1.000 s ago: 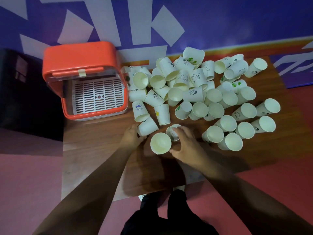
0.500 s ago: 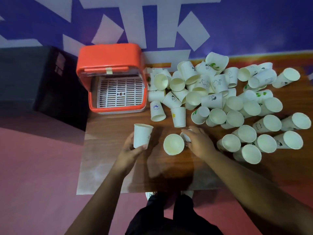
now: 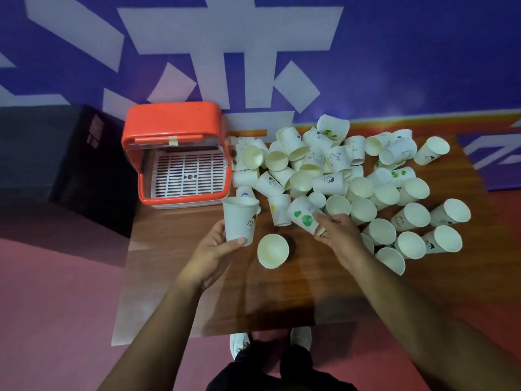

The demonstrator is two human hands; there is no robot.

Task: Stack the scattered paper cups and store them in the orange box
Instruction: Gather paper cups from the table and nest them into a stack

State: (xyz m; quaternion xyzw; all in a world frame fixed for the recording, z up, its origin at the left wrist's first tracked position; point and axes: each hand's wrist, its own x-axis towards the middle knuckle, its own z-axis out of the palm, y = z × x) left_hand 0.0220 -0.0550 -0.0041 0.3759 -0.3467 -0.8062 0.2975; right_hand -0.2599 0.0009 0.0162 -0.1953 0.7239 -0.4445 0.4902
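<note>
The person's left hand (image 3: 214,249) holds a white paper cup (image 3: 240,220) upright above the wooden table (image 3: 180,266), mouth up and long axis near vertical; a small dark cartoon print shows low on its side. The thumb (image 3: 235,241) presses the cup's base on the near side and the other fingers wrap round the far left side, so the hand is closed on the lower part of the cup and the rim stands clear above it. The right hand (image 3: 338,238) grips a second cup with green blobs (image 3: 304,217) painted on its white wall. This one lies tilted, its long axis running from upper left to lower right, with the narrow base seeming to point up and left and the other end tucked into the fingers (image 3: 328,220), which are clamped over it. Between the two hands a plain cup (image 3: 273,251) rests on the table, its open mouth facing up toward the viewer, touching neither hand. Behind and to the right lies the heap of scattered cups (image 3: 366,187), most on their sides, some with doodles, mouths turned every way. The orange box (image 3: 174,153) sits at the table's far left corner, its lid raised and a white slotted tray (image 3: 189,176) showing inside, just left of the heap.
</note>
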